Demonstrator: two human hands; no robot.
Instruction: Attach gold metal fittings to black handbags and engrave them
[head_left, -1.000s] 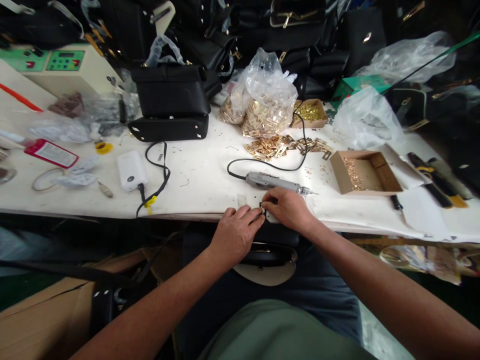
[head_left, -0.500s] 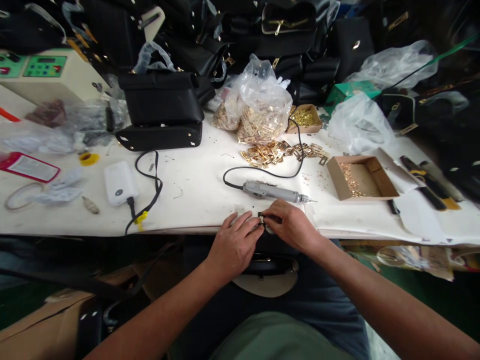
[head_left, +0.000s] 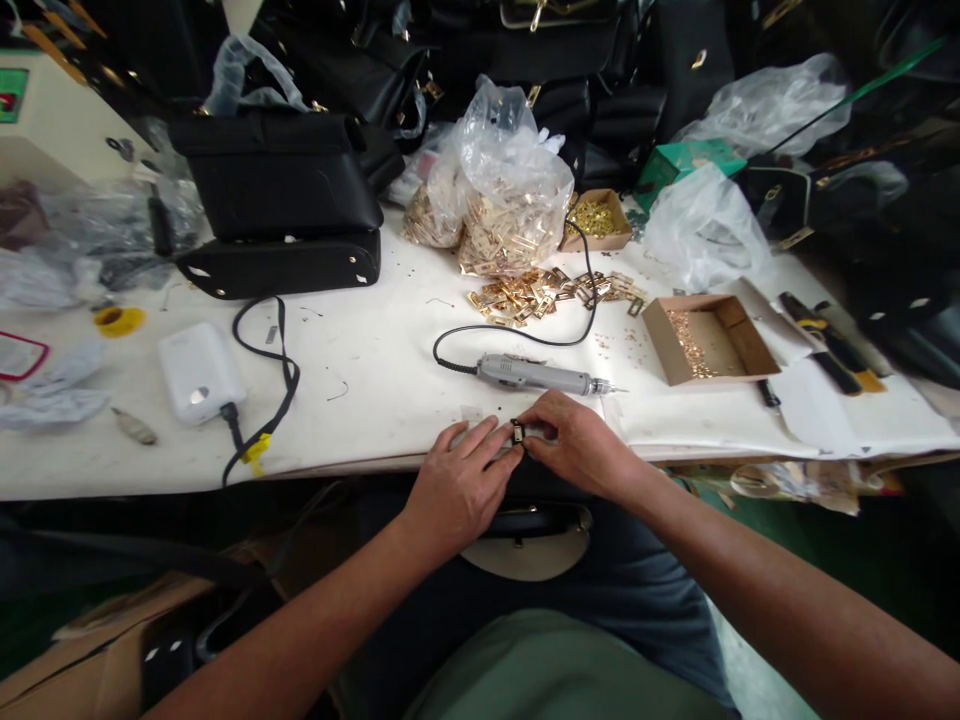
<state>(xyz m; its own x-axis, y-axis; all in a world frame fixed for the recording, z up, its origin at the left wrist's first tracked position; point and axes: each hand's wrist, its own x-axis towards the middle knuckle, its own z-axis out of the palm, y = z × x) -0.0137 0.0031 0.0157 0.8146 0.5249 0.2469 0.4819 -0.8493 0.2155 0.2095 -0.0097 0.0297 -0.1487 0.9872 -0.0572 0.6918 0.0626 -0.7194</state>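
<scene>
At the table's front edge, both my hands meet at a small metal clasp plate [head_left: 517, 433] with a dark surround. My left hand [head_left: 461, 485] has its thumb and index finger at the plate's left side, the other fingers spread over the table edge. My right hand [head_left: 574, 440] pinches the plate from the right with bent fingers. Below them, a black handbag [head_left: 525, 522] with a beige rounded panel rests on my lap, partly hidden by my hands. A grey electric screwdriver [head_left: 532, 374] lies just beyond my fingers, its bit pointing right.
Loose gold metal plates [head_left: 525, 297] lie in front of a clear bag of hardware [head_left: 510, 215]. A cardboard box [head_left: 667, 350] holds tiny copper-coloured parts. Pliers [head_left: 825, 345] lie at right. A black handbag [head_left: 277, 200] and a white power bank [head_left: 199, 372] with a cable stand left.
The camera view has turned, so the table items sit further left and slightly higher. Both hands stay at the clasp plate, which now shows more clearly between the fingers.
</scene>
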